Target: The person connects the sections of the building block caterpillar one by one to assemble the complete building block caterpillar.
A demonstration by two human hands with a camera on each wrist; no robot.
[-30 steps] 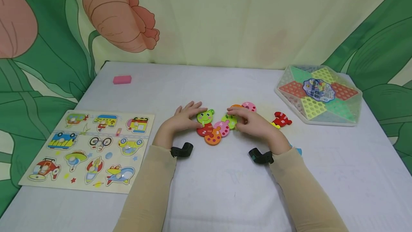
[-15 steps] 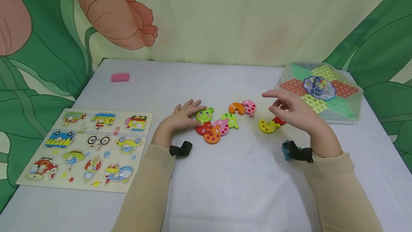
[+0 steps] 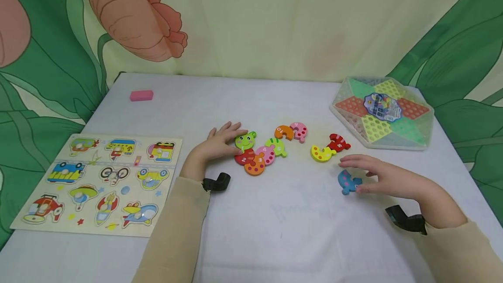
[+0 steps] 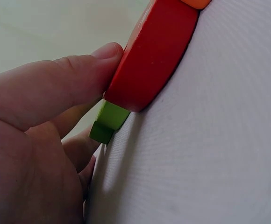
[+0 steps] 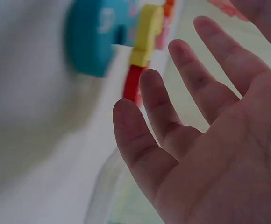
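Left hand: at centre left of the head view, the left hand [image 3: 215, 146] lay with its fingers extended and loosely spread; its thumb touched the side of a red piece numbered 2 [image 3: 244, 157] without clasping it, the fingers near a green smiling head piece [image 3: 245, 142].
Joined row: from that head, near the middle of the frame, the red piece led down to an orange piece numbered 3 [image 3: 255, 167], then up rightward to a pink dotted piece [image 3: 266, 155] and a green striped piece [image 3: 279, 147].
Right hand: at lower right, the right hand [image 3: 393, 178] was relaxed, fingers extended, with nothing in its grasp.
Blue piece: a blue dotted piece [image 3: 347, 182] lay right of centre, between thumb and fingers; whether the thumb touched it could not be told.
Two small pairs: above the row's right end sat an orange curved piece [image 3: 283, 132] with a pink curved piece [image 3: 300, 131]; farther right, a yellow piece [image 3: 322, 154] met a red striped piece [image 3: 339, 142].
White table: around these on the table [image 3: 306, 230] were a vehicle picture board [image 3: 92, 171] at left, a pink block [image 3: 141, 95] at upper left and a hexagonal game box [image 3: 381, 107] at upper right.
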